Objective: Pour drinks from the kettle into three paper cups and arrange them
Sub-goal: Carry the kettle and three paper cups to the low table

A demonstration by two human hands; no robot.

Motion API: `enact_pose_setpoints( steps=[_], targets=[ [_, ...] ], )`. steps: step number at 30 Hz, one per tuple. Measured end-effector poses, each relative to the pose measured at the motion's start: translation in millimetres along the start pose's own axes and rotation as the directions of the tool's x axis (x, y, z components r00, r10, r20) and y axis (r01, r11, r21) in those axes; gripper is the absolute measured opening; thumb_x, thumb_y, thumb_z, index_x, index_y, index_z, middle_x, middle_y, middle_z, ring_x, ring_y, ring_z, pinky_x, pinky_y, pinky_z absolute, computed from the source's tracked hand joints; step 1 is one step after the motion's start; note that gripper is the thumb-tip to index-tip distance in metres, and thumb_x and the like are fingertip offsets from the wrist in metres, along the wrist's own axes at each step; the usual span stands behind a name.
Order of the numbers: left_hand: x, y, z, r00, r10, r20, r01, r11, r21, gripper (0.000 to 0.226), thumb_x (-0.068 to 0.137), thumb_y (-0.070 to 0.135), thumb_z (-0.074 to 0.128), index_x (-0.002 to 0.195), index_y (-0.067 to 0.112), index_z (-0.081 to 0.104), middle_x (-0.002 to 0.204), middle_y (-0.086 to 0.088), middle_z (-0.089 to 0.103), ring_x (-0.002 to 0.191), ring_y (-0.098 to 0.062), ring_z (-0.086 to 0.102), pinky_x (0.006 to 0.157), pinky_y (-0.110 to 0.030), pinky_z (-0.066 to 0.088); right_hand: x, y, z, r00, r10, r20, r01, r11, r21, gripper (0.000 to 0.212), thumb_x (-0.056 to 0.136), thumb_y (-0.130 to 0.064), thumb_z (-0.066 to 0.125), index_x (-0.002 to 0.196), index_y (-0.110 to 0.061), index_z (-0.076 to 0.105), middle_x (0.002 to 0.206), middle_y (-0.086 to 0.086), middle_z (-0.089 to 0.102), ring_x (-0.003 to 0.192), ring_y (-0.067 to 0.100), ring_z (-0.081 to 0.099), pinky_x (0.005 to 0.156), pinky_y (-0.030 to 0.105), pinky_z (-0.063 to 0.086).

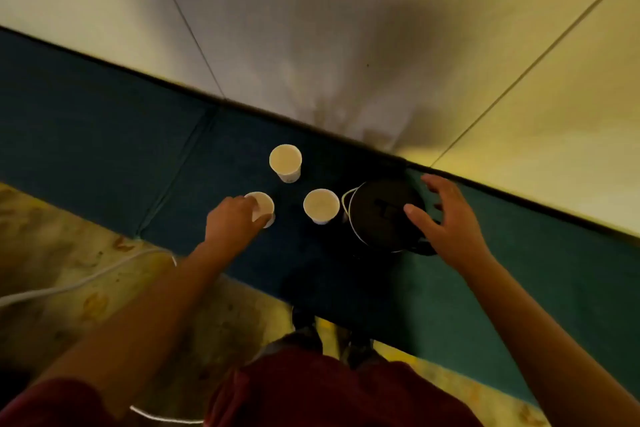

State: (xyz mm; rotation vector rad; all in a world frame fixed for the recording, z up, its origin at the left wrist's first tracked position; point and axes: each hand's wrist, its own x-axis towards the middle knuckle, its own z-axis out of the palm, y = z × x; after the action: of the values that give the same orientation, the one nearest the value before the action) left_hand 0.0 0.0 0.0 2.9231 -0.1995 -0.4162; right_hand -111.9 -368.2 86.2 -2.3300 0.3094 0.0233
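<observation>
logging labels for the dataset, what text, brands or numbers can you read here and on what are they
No text here can be read.
Far paper cup: a faint dark smudge low on its side wall, too blurred to read.
Kettle: a dark T-shaped form on its lid, apparently a handle or knob, not lettering.
Middle paper cup and the cup at the left hand: no print visible.

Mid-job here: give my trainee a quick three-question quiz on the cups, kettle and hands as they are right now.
1. How many paper cups stand on the dark blue surface?
2. True or false: the right hand is spread open over the kettle.
3. Which cup does the left hand touch? A) far cup B) nearest-left cup C) cup beside the kettle

Key: 1) three; 2) true; 3) B
</observation>
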Motion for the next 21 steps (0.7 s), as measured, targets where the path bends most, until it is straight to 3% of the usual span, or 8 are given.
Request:
enact_pose_setpoints(
  steps=[6, 9, 13, 21],
  targets=[
    [0, 15, 6, 0.994, 0.107, -0.012, -0.107, 0.994, -0.035, 0.036, 0.091, 0.033, 0.067, 0.124, 0.021, 0.059, 0.109, -0.013, 0.067, 0.095, -0.029, 0.066, 0.077, -0.039, 0.055, -7, 7, 10, 0.997, 0.082, -0.006, -0.082, 0.996, -0.046, 0.055, 0.095, -0.030, 0.071, 0.144, -0.014, 0.051, 0.143, 0.012, 0.055, 0.127, 0.032, 0.055, 0.103, 0.051, 0.048],
    [1, 19, 9, 0.983, 0.174, -0.064, -0.176, 0.984, -0.026, 0.023, 0.091, 0.024, 0.068, 0.113, 0.019, 0.062, 0.103, -0.010, 0.069, 0.092, -0.027, 0.066, 0.076, -0.040, 0.056, -7, 12, 12, 0.995, 0.098, 0.003, -0.098, 0.994, -0.053, 0.055, 0.096, -0.030, 0.071, 0.144, -0.013, 0.051, 0.142, 0.012, 0.055, 0.127, 0.031, 0.056, 0.103, 0.052, 0.049],
    [6, 35, 11, 0.954, 0.276, -0.116, -0.274, 0.961, 0.035, 0.026, 0.078, 0.014, 0.081, 0.100, 0.015, 0.068, 0.091, -0.010, 0.071, 0.084, -0.029, 0.067, 0.071, -0.042, 0.057, -6, 16, 14, 0.994, 0.113, -0.007, -0.113, 0.992, -0.052, 0.055, 0.096, -0.032, 0.070, 0.144, -0.013, 0.052, 0.141, 0.012, 0.056, 0.128, 0.029, 0.056, 0.103, 0.050, 0.049],
    [0, 55, 26, 0.929, 0.331, -0.166, -0.324, 0.943, 0.072, 0.013, 0.082, 0.023, 0.077, 0.093, 0.016, 0.074, 0.091, -0.006, 0.076, 0.093, -0.031, 0.065, 0.083, -0.045, 0.046, -9, 17, 16, 0.994, 0.106, 0.004, -0.106, 0.993, -0.044, 0.063, 0.092, -0.051, 0.062, 0.144, -0.018, 0.050, 0.141, 0.008, 0.058, 0.126, 0.025, 0.057, 0.097, 0.040, 0.048]
  ],
)
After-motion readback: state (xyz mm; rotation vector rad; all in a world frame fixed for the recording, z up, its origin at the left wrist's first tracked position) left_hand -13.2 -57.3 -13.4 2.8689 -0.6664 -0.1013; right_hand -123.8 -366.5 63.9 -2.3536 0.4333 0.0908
